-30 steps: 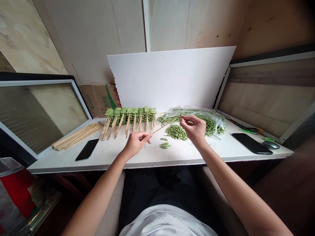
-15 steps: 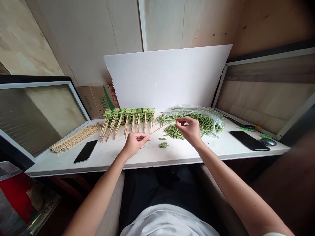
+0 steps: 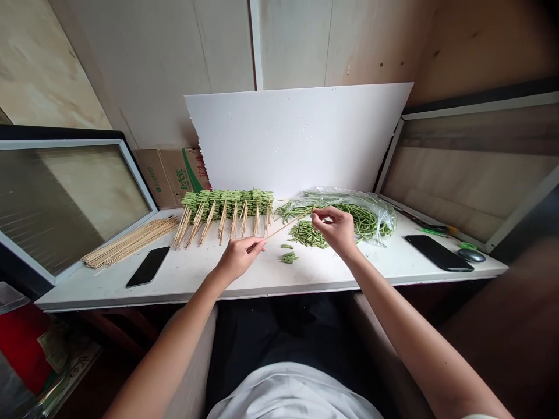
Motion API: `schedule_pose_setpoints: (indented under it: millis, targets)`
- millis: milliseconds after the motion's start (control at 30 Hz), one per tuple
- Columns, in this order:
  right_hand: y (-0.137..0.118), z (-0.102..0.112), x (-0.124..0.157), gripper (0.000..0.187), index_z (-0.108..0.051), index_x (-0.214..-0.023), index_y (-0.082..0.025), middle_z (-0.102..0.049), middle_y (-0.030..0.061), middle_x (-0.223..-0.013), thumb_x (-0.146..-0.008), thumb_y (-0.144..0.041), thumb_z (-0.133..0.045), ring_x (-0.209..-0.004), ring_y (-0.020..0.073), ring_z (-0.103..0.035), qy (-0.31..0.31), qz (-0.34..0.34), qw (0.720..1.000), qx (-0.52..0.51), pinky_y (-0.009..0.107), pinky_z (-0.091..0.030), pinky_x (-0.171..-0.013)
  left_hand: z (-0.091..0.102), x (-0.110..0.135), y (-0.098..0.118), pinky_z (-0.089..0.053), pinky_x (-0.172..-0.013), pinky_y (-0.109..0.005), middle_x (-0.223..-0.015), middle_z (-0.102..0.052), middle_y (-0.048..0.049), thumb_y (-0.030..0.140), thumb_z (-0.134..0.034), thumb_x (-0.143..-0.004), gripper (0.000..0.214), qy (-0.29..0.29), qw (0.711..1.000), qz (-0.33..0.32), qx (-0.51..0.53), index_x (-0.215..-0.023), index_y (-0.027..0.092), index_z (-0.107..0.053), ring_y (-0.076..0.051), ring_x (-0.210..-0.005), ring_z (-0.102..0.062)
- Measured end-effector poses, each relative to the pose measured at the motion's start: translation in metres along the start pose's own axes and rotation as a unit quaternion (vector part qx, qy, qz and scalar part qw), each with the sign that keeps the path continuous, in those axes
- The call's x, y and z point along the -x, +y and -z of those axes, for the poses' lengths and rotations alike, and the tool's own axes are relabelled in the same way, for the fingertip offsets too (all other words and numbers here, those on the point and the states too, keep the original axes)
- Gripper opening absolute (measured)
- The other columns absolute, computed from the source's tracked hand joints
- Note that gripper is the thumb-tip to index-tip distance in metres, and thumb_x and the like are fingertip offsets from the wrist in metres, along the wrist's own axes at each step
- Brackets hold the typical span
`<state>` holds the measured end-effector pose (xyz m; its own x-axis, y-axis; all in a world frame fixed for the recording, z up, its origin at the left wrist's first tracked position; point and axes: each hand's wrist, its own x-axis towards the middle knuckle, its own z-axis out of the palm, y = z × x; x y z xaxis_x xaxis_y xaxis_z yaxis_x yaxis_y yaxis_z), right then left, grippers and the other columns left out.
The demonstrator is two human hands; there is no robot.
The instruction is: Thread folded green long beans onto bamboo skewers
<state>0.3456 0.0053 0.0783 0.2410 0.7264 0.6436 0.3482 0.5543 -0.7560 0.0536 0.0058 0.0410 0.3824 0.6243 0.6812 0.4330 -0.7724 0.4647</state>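
Observation:
My left hand (image 3: 241, 256) is closed on the near end of a thin bamboo skewer (image 3: 288, 227), which slants up to the right. At its far end, the thumb and fingers of my right hand (image 3: 336, 228) are pinched together; whether a bean piece is between them is hidden. Below and behind this hand lies a heap of cut green bean pieces (image 3: 305, 234). A few separate pieces (image 3: 289, 257) rest on the white table (image 3: 257, 282) nearer to me. Left of the heap, stacked rows of skewered bean pieces (image 3: 227, 203) have their bare stick ends pointing toward me.
Loose skewers (image 3: 131, 241) lie at the left beside a phone (image 3: 148, 267). A clear plastic bag (image 3: 379, 215) of long beans is at the back right. Farther right are another phone (image 3: 439, 252) and a mouse (image 3: 471, 255). A white board (image 3: 297, 139) stands behind.
The view has shifted slightly. Both hands and the skewer keep almost the same pose, and no bean piece has visibly moved.

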Motion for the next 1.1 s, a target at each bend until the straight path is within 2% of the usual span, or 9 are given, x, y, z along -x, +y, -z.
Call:
schedule_pose_setpoints:
  millis: [100,200,333,500,633,700,767,867,1100]
  targets:
    - [0.003,0.003,-0.001,0.023,-0.081,-0.086,-0.018,-0.078,0.0086,-0.084,-0.081,-0.040,-0.081,-0.069,0.0205,-0.072,-0.016,0.012,1.000,-0.024,0.033,-0.063,-0.061,-0.002,0.000,0.000,-0.047,-0.057,-0.025,-0.083,-0.080,-0.0055,0.039,-0.060,-0.104,0.031,-0.015,0.999,0.017,0.022,-0.095,0.018,-0.081,-0.013,-0.058,-0.062]
    - [0.006,0.005,-0.002,0.022,-0.082,-0.088,-0.019,-0.077,0.0085,-0.087,-0.082,-0.040,-0.081,-0.075,0.0209,-0.073,-0.022,0.032,0.999,-0.033,0.033,-0.065,-0.064,-0.003,0.001,-0.002,-0.042,-0.050,-0.024,-0.084,-0.080,-0.0068,0.044,-0.062,-0.103,0.034,-0.042,0.994,0.072,0.069,-0.095,0.017,-0.081,-0.012,-0.052,-0.055]
    - [0.009,0.006,-0.002,0.023,-0.082,-0.089,-0.020,-0.078,0.0086,-0.090,-0.083,-0.043,-0.080,-0.079,0.0211,-0.073,-0.032,0.046,0.998,-0.024,0.033,-0.066,-0.065,-0.004,0.000,0.000,-0.037,-0.043,-0.024,-0.084,-0.080,-0.0103,0.052,-0.062,-0.101,0.043,-0.088,0.973,0.149,0.153,-0.097,0.013,-0.080,-0.009,-0.043,-0.046]
    - [0.007,0.000,0.002,0.024,-0.082,-0.089,-0.021,-0.078,0.0083,-0.092,-0.084,-0.044,-0.080,-0.081,0.0205,-0.072,-0.065,0.049,0.996,-0.022,0.033,-0.066,-0.068,-0.003,-0.003,0.004,-0.035,-0.040,-0.023,-0.080,-0.079,-0.0121,0.059,-0.058,-0.102,0.052,-0.109,0.951,0.193,0.217,-0.100,0.011,-0.077,-0.007,-0.039,-0.042]
    - [0.003,-0.003,0.003,0.024,-0.083,-0.093,-0.020,-0.080,0.0089,-0.092,-0.084,-0.042,-0.078,-0.078,0.0206,-0.072,-0.036,0.042,0.998,-0.008,0.033,-0.066,-0.066,0.000,-0.006,-0.004,-0.046,-0.044,-0.024,-0.082,-0.079,-0.0117,0.058,-0.072,-0.094,0.048,-0.069,0.954,0.196,0.217,-0.106,0.012,-0.076,-0.008,-0.042,-0.051]
    - [0.003,-0.003,0.002,0.025,-0.084,-0.093,-0.019,-0.080,0.0097,-0.089,-0.083,-0.042,-0.079,-0.075,0.0216,-0.073,-0.005,0.023,1.000,0.004,0.034,-0.066,-0.064,0.001,-0.006,-0.008,-0.054,-0.048,-0.026,-0.080,-0.078,-0.0100,0.054,-0.084,-0.083,0.046,-0.031,0.961,0.192,0.196,-0.103,0.013,-0.077,-0.012,-0.047,-0.060]
    - [0.005,-0.003,0.001,0.028,-0.084,-0.094,-0.018,-0.080,0.0106,-0.086,-0.082,-0.042,-0.079,-0.072,0.0228,-0.074,0.012,0.002,1.000,0.011,0.034,-0.064,-0.060,0.001,-0.006,-0.011,-0.056,-0.049,-0.027,-0.078,-0.078,-0.0090,0.051,-0.088,-0.079,0.043,-0.003,0.966,0.186,0.179,-0.095,0.013,-0.077,-0.015,-0.050,-0.065]
    - [0.008,-0.004,0.001,0.028,-0.083,-0.093,-0.016,-0.080,0.0110,-0.084,-0.082,-0.042,-0.079,-0.072,0.0233,-0.074,0.018,-0.008,1.000,0.010,0.033,-0.062,-0.060,0.001,-0.005,-0.010,-0.058,-0.052,-0.028,-0.076,-0.077,-0.0090,0.050,-0.083,-0.085,0.038,0.010,0.971,0.165,0.170,-0.086,0.013,-0.077,-0.015,-0.051,-0.066]
    - [0.006,-0.004,0.003,0.022,-0.082,-0.089,-0.019,-0.078,0.0087,-0.088,-0.083,-0.041,-0.078,-0.076,0.0213,-0.072,0.021,0.040,0.999,-0.011,0.035,-0.065,-0.068,-0.002,-0.002,-0.006,-0.060,-0.058,-0.028,-0.076,-0.077,-0.0078,0.048,-0.076,-0.093,0.036,-0.033,0.969,0.153,0.191,-0.091,0.013,-0.078,-0.013,-0.050,-0.065]
